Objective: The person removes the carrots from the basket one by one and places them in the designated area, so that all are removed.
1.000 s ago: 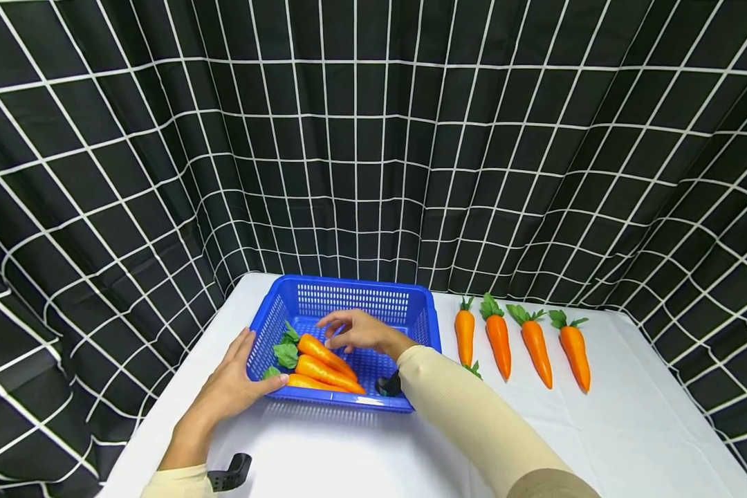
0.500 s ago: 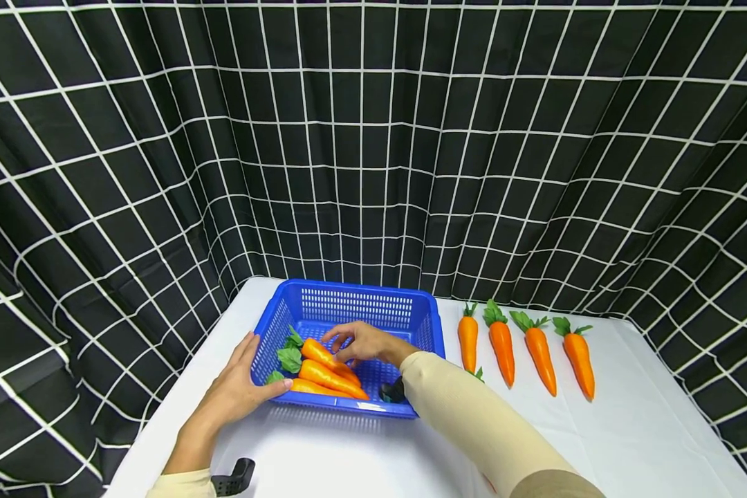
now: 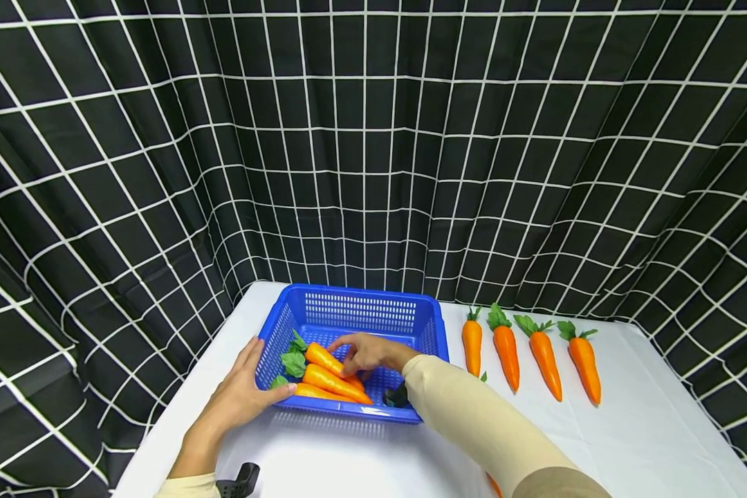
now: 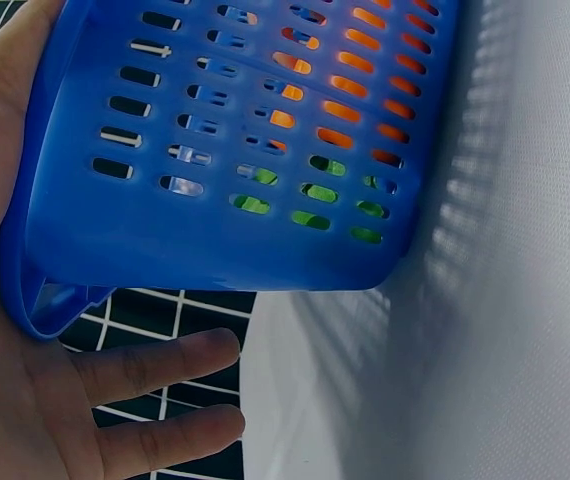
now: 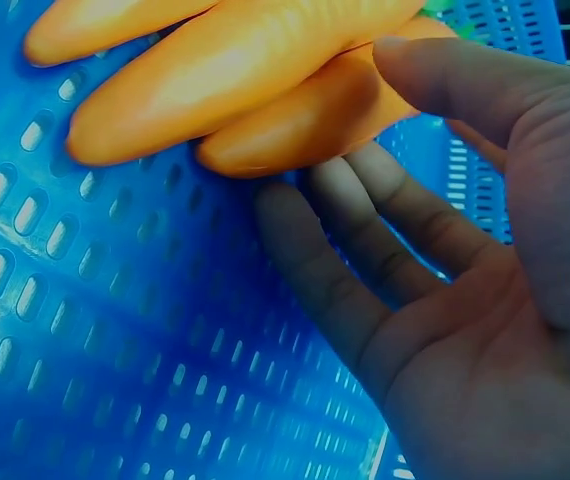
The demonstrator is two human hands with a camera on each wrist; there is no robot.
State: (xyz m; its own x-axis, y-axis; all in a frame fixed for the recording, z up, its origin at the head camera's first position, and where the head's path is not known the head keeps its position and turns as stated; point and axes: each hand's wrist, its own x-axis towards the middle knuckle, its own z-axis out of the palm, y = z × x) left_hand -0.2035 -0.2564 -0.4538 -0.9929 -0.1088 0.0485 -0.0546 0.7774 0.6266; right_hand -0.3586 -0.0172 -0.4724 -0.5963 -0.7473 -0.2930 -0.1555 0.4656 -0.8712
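**Three carrots in the basket, four out on the table**

Right hand (image 3: 369,353) is down inside the blue basket (image 3: 361,299), thumb and fingers curling round the far carrot (image 3: 324,358) of the three lying there. The right wrist view shows the thumb (image 5: 455,85) over the top of it and the fingertips (image 5: 335,185) tucked under its tip. A pinch is forming; I cannot tell whether it already bears weight. The carrot lies on the basket floor, touching the middle carrot (image 3: 333,382) on the near side of the grip. The near carrot (image 3: 314,394) lies just beyond that, against the front wall. All three have leaves pointing away from the grip toward the left wall.

Left hand (image 3: 239,398) rests flat against the basket's left front corner, fingers straight, thumb along the front rim. It steadies the basket and grips nothing. The left wrist view shows the palm (image 4: 5,300) pressed to the outside wall.

Well to the right of the grip, outside the basket, four carrots (image 3: 529,349) lie in a row on the white table (image 3: 629,443), leaves to the back and apart from one another.

Judgement: the work looks about half done. Four carrots are on one side and three on the other, and one of those three is now in hand.
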